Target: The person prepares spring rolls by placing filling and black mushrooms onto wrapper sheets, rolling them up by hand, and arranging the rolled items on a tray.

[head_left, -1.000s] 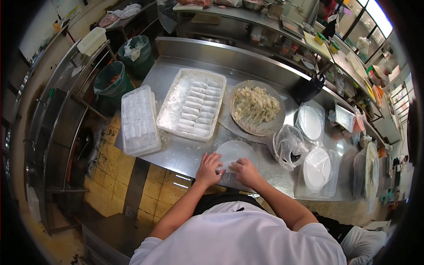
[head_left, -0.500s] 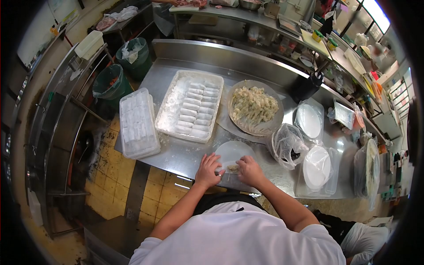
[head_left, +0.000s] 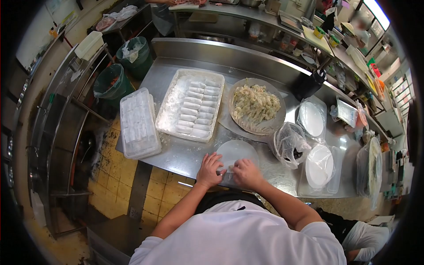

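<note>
A round, translucent pale wrapper sheet (head_left: 237, 152) lies flat on the steel table in front of me. My left hand (head_left: 209, 170) rests at its left near edge, fingers spread and a ring on one of them. My right hand (head_left: 247, 174) is curled over the near right part of the sheet, fingertips drawn together. A small bit of pale filling (head_left: 231, 168) shows between the two hands; the right fingers hide most of it. What those fingers grip is hidden. Beyond the sheet stands a large round dish (head_left: 267, 127) heaped with pale, greenish filling (head_left: 256, 104).
A white tray (head_left: 170, 119) holds rows of white rolls in powder. Left of it is a lidded plastic box (head_left: 138, 123) of rolls. Bagged white plates (head_left: 319, 167), a plastic bag (head_left: 287, 145) and a dark container (head_left: 309, 84) stand right. Green bins (head_left: 134, 55) are beyond the table's left end.
My right hand has moved slightly left and now covers most of the filling that lay visible on the sheet. My left hand has barely shifted.
</note>
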Demonstrator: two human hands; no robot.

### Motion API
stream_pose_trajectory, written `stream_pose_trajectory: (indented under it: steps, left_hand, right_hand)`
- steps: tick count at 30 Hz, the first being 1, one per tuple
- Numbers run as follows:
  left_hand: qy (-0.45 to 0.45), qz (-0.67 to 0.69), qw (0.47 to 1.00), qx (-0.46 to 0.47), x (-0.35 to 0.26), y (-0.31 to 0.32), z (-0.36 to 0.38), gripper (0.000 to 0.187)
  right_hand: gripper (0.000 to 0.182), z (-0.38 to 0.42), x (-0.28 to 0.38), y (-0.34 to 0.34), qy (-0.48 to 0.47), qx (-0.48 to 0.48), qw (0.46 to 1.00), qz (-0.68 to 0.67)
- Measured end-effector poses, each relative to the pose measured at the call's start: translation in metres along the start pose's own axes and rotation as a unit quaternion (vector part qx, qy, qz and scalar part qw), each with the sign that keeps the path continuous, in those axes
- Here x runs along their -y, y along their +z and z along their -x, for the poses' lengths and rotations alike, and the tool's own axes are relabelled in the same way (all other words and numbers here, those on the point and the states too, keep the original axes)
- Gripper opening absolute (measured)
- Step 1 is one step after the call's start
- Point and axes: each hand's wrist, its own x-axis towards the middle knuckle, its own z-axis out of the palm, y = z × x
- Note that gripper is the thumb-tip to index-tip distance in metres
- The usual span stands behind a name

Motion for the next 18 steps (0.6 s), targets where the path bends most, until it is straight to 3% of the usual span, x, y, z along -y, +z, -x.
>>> stream_pose_trajectory:
  steps: [4,10,13,18]
  left_hand:
    - [0.005,-0.005,1.000,-0.002,0.003,0.002,0.001,0.024]
    - [0.009,-0.009,1.000,-0.006,0.003,0.003,0.001,0.024]
    - [0.007,-0.002,1.000,-0.007,0.001,0.002,0.001,0.024]
    - [0.001,0.006,1.000,-0.012,0.000,0.001,0.003,0.025]
  right_hand:
    - [0.015,-0.001,0.004,0.011,-0.073,0.069,0.994,0.040]
    - [0.016,-0.006,0.006,0.035,-0.121,0.072,0.984,0.112]
    - [0.013,-0.010,0.005,0.031,-0.078,0.063,0.989,0.108]
    - [0.016,-0.009,-0.017,0.006,0.070,0.013,0.997,0.032]
